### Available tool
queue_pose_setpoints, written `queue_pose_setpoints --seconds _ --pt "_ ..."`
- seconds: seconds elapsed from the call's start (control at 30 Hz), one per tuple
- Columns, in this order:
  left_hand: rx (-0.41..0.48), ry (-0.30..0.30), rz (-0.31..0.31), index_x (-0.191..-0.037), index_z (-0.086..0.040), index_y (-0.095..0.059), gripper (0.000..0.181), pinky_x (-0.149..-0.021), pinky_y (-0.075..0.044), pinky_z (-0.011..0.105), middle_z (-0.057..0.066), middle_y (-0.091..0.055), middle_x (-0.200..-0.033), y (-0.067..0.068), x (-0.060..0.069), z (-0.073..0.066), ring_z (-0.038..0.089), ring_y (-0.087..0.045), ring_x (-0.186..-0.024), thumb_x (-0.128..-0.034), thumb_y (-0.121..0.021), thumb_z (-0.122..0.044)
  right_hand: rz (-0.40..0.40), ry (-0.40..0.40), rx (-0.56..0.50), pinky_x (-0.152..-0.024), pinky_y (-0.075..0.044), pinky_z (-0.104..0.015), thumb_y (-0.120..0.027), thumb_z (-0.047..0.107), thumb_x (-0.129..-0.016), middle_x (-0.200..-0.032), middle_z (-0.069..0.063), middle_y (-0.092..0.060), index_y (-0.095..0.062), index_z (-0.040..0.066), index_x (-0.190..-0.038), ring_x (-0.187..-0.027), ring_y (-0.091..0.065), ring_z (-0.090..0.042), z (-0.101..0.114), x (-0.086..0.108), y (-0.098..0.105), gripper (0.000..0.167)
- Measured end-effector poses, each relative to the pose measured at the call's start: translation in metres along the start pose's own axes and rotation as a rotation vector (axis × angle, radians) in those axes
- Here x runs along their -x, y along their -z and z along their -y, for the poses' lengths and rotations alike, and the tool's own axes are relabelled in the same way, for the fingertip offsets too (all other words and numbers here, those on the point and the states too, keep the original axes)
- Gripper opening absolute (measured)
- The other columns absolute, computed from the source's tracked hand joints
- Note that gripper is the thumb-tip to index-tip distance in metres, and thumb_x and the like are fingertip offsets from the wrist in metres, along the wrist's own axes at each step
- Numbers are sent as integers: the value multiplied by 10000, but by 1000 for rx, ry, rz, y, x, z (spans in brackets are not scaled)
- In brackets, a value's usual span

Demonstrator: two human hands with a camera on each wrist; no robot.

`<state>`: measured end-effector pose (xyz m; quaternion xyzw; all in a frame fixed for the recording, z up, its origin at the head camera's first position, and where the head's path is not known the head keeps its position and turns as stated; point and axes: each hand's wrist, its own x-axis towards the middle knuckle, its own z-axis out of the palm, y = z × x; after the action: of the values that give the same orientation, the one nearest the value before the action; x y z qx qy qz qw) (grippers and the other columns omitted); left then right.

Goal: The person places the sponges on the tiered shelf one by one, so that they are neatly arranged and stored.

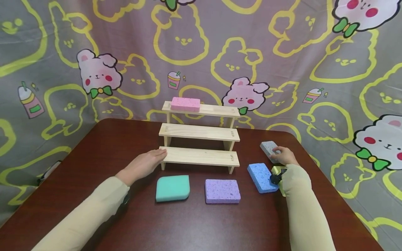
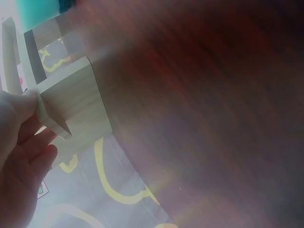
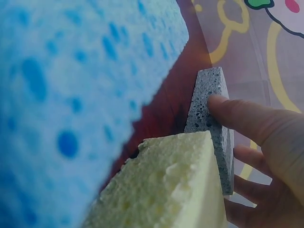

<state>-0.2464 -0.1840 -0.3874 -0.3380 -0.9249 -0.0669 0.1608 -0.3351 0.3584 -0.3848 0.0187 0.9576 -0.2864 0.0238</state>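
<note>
My left hand [image 1: 145, 166] grips the left end of the lowest step of a three-tier wooden stand [image 1: 199, 156]. In the left wrist view its thumb and fingers lie about the board's end [image 2: 56, 124]. Over at the right, my right hand [image 1: 287, 156] holds a grey sponge [image 1: 267, 147]. The right wrist view has the thumb on one face of that grey sponge [image 3: 203, 102] and the fingers along the opposite side. A yellow sponge [image 3: 161, 175] and a blue sponge [image 1: 262, 177] lie close to the right wrist.
A pink sponge [image 1: 185, 104] lies on the stand's top step. In front of the stand, a teal sponge [image 1: 172, 188] and a purple sponge [image 1: 222, 191] lie on the dark brown table [image 1: 201, 226]. A patterned curtain [image 1: 194, 42] hangs behind the table.
</note>
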Motion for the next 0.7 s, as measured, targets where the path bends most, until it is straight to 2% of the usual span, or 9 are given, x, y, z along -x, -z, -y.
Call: queue_pose_setpoints --seconds 0.37,0.6,0.7 --pt "8 16 27 -1237 25 -558 365 -927 -431 440 173 -538 -1256 1 0 0 311 -498 -1157 -879 -602 -31 -3 -20 -3 -857 -401 -547 -630 139 -849 -1235 -348 -387 -502 -66 -1179 -1039 -392 -448 5 4 1 410" --pt "3 14 13 -1222 25 -570 348 -915 -440 440 175 -544 -1248 0 1 -1 311 -503 -1151 -880 -600 -33 -18 37 19 -698 -468 -393 -600 118 -835 -1134 -310 -479 -508 -68 -1163 -927 -487 -374 7 3 7 389" --pt "6 14 9 -1221 26 -571 349 -911 -443 441 176 -546 -1244 1 0 0 312 -505 -1148 -878 -603 -32 -22 54 13 -667 -473 -361 -585 116 -840 -1133 -307 -479 -501 -66 -1170 -919 -489 -373 12 3 12 386"
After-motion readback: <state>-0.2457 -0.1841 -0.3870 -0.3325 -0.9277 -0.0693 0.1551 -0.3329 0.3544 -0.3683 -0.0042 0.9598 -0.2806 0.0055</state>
